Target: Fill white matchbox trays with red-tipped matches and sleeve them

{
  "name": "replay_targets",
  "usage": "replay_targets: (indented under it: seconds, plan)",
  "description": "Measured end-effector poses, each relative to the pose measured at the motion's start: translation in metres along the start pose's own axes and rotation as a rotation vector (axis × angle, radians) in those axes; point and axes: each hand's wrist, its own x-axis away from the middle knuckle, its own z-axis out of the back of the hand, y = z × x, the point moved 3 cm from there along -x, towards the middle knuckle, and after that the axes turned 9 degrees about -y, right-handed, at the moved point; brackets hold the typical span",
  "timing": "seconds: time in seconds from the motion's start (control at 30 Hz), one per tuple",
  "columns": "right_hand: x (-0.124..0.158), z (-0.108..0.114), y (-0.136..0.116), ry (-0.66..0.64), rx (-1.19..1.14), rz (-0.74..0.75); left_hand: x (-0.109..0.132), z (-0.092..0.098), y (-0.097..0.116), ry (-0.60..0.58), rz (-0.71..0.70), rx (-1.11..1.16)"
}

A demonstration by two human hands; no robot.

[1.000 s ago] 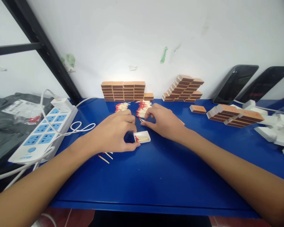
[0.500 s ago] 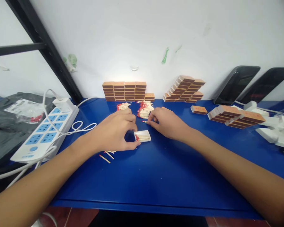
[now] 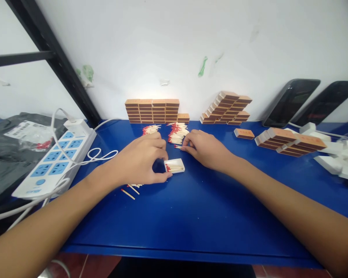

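Note:
A small white matchbox tray [image 3: 178, 162] lies on the blue table with several red-tipped matches [image 3: 174, 168] in it. My left hand [image 3: 146, 160] grips the tray's left end between thumb and fingers. Just beyond the tray, my right hand [image 3: 204, 148] pinches matches [image 3: 178, 146] by their pale ends, red tips pointing left; how many I cannot tell. A heap of loose matches [image 3: 177, 134] sits right beside my right fingertips. Another heap [image 3: 151, 129] lies behind my left hand, and a few matches [image 3: 128, 194] rest under and in front of it.
Stacked matchboxes [image 3: 152, 111] line the wall, with a stepped stack [image 3: 226, 109] further right. More boxes [image 3: 290, 141] and white trays [image 3: 333, 160] stand at the right, near two dark phones [image 3: 291, 102]. A power strip [image 3: 56, 158] with white cables [image 3: 100, 155] occupies the left side.
The right fingers have shifted very slightly right, and more red tips now show at their pinch. My left hand and the tray have hardly moved.

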Motion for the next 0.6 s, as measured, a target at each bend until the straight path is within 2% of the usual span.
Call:
replay_targets:
  seconds: [0.17,0.33,0.5,0.6]
  plan:
    - [0.001,-0.001,0.003,0.029,-0.009,0.011,-0.001,-0.001,0.0,0.003,0.002,-0.004]
    - [0.0,-0.002,0.003,-0.002,0.003,0.027,-0.001,-0.002,-0.001,0.002,0.012,-0.007]
    - [0.008,0.008,-0.001,-0.012,-0.054,0.044,0.0,-0.003,-0.005,-0.001,0.053,-0.017]
    - [0.017,0.014,-0.009,-0.028,-0.084,0.105,0.0,-0.003,-0.007,-0.009,0.086,-0.008]
